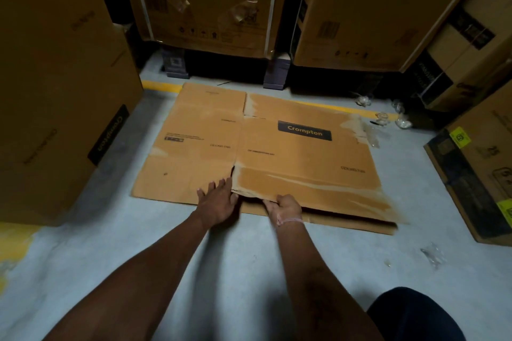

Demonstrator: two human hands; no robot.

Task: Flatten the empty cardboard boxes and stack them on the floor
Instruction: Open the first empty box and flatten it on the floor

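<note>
A flattened brown cardboard box (277, 152) with a dark "Crompton" label lies spread on the grey floor (138, 257). My left hand (217, 202) lies flat with straight fingers on its near left flap. My right hand (288, 209) grips the near edge of the right flap, fingers curled under the top layer. That flap's near right corner lifts slightly off the layer below.
Tall brown cartons stand around: one at the left (55, 77), two at the back on dark pallet blocks (205, 3), more at the right (482, 174). A yellow floor line (163, 86) runs behind the flattened box. Crumpled clear tape scraps (399, 116) lie at the far right.
</note>
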